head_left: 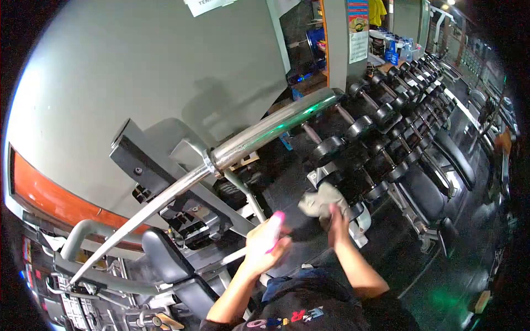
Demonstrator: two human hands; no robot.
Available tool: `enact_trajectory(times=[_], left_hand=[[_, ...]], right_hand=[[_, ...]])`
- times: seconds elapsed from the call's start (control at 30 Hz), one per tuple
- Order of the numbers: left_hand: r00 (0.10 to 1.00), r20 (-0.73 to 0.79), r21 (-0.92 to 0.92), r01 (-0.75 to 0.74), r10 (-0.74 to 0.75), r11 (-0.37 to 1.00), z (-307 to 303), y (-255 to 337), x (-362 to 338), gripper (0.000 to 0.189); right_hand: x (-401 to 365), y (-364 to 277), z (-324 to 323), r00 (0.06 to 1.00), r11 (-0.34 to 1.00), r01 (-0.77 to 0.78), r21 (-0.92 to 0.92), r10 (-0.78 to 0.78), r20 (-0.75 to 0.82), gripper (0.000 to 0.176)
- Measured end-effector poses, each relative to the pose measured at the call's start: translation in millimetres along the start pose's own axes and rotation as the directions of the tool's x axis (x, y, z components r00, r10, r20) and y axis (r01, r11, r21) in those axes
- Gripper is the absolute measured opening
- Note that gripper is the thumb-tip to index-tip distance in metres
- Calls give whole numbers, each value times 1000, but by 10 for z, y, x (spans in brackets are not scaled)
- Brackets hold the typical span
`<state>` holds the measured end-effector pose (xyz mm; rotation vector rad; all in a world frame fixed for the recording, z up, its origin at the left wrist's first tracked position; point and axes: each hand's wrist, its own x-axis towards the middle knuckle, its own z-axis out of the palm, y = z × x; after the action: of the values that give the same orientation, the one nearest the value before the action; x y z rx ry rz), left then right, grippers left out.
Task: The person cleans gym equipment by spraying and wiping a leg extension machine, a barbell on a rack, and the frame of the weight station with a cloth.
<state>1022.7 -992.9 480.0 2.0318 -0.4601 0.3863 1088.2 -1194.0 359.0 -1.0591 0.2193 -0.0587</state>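
Observation:
My left hand (260,251) is closed around a blurred pink and white object (274,229), whose kind I cannot make out. Beside it, my right hand (339,230) grips a crumpled light grey cloth (323,199), which bunches up over the fingers. The two hands are apart, in front of my dark shirt (309,309). Just beyond them, a steel barbell (248,143) slants across the view, its thick bare sleeve pointing to the upper right. Neither hand touches the bar.
A rack holds rows of black dumbbells (329,149) to the right. Black padded benches (422,190) stand beside it. On the left are a black seat pad (165,255) and the grey upright (165,185) of a bench frame, near a grey wall (149,66).

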Motion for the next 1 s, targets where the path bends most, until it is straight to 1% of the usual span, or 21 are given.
enact_trajectory(times=[0.03, 0.1, 0.17, 0.23, 0.3, 0.37, 0.43, 0.5, 0.53, 0.6, 0.63, 0.67, 0.7, 0.73, 0.8, 0.83, 0.87, 0.9, 0.93, 0.97, 1.0], left_hand=[[995, 22, -49, 103, -102, 994, -54, -163, -243, 58], [971, -52, -110, 225, -231, 968, -118, -349, -638, 58], [903, -97, -100, 410, -419, 906, -198, -285, -904, 46], [884, -77, -186, 442, -461, 878, -275, -354, -1168, 52], [862, -52, -271, 473, -504, 838, -298, -357, -1385, 58], [843, -111, -246, 490, -526, 837, -323, -361, -1475, 58], [848, -137, -175, 488, -511, 855, -340, -424, -1551, 57], [844, -154, -260, 468, -514, 845, -349, -438, -1536, 61], [846, -152, -266, 464, -512, 845, -373, -339, -1430, 61], [840, -172, -190, 485, -515, 854, -462, -164, -1257, 18], [841, -175, -192, 480, -511, 856, -499, -219, -1295, 18], [875, -145, -116, 449, -463, 886, -545, -313, -1365, 25], [903, -112, -41, 412, -414, 910, -583, -369, -1411, 32], [905, -121, -47, 406, -409, 913, -601, -370, -1420, 32], [882, -139, -56, 447, -450, 893, -631, -353, -1441, 18], [884, -143, -58, 442, -446, 895, -650, -370, -1458, 18], [889, -122, -67, 435, -440, 898, -669, -399, -1470, 18], [896, -98, -76, 426, -432, 901, -682, -423, -1465, 18], [870, -137, -143, 456, -474, 878, -667, -427, -1436, 17], [876, -131, -148, 446, -465, 883, -705, -461, -1418, 17], [894, -97, -142, 423, -438, 895, -737, -503, -1395, 17]], right_hand=[[146, -191, 49, 984, 980, 179, -91, -180, 3, 30], [390, -705, 358, 899, 901, 434, -25, -435, -54, 33], [922, -877, 508, 647, 633, 746, -209, -762, 2, 37], [1165, -1282, 810, 593, 565, 799, -206, -798, 111, 40], [1284, -1315, 1228, 684, 661, 714, -231, -729, 29, 40], [1099, -1118, 1719, 306, 228, 805, -547, -951, 53, 40], [834, -681, 1860, 280, 208, 949, -235, -900, 335, 41], [456, -611, 1950, 33, -38, 996, -75, -644, 764, 27], [481, -652, 1951, 31, -45, 996, -77, -641, 767, 27], [617, -798, 1941, -125, -396, 901, -178, -629, 767, 27], [712, -971, 1922, -30, -323, 894, -310, -735, 678, 23], [885, -1159, 1820, 62, -275, 877, -394, -748, 661, 26], [1044, -1287, 1736, 184, -174, 828, -533, -814, 551, 33], [1156, -1448, 1629, 269, -151, 748, -646, -821, 503, 43], [1498, -1668, 1541, 294, -47, 635, -771, -909, 297, 41], [1751, -1695, 1415, 528, 268, 668, -694, -828, 188, 43], [1521, -2015, 1489, 435, 63, 475, -878, -884, 172, 41], [1747, -1999, 1297, 576, 331, 599, -729, -811, 105, 37], [1633, -2078, 1247, 485, 363, 814, -453, -854, 188, 37], [1557, -2172, 1248, 706, 634, 634, -442, -708, -2, 10], [1450, -2293, 1290, 754, 735, 619, -278, -655, -52, 15]])
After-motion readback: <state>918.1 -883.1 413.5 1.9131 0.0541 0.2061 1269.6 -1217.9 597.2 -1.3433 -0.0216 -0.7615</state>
